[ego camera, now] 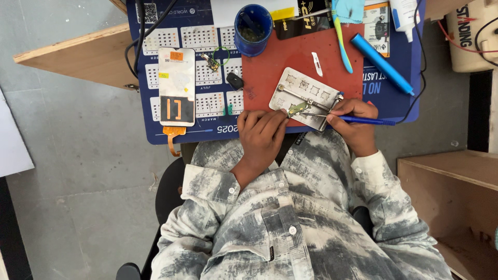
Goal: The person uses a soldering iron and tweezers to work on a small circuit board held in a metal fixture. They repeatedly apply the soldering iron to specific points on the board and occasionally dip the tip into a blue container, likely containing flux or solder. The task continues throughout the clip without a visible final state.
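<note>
We look straight down at a narrow wooden bench (78,54) covered by a dark blue mat (207,129) printed with small calendar grids, and on top of that lies a red mat (290,54). The floor (78,171) around us is grey concrete, and an open wooden box (451,192) stands to one side. On the blue mat lies a phone screen (177,86), face down, with an orange ribbon cable hanging off the bench edge; a blue cup (252,29) stands at the far edge of the red mat, near a thin green-and-blue brush (341,41) and a blue pen-like tool (381,63). A black cable (136,36) runs across the far corner. Close to us, half on the red mat, sits a pale metal holder plate (306,96) with square cut-outs and a sliding rail, lying flat and turned at a slant. A small circuit board (298,109), greenish and gold, rests at the plate's near edge. Our left hand (262,136) is curled with its fingertips pinching that small board and steadying it against the plate. Our right hand (355,122) is closed around blue-handled tweezers (353,119), held like a pen, with the fine metal tips reaching across to the board. Both sleeves are grey and white patterned cloth.
</note>
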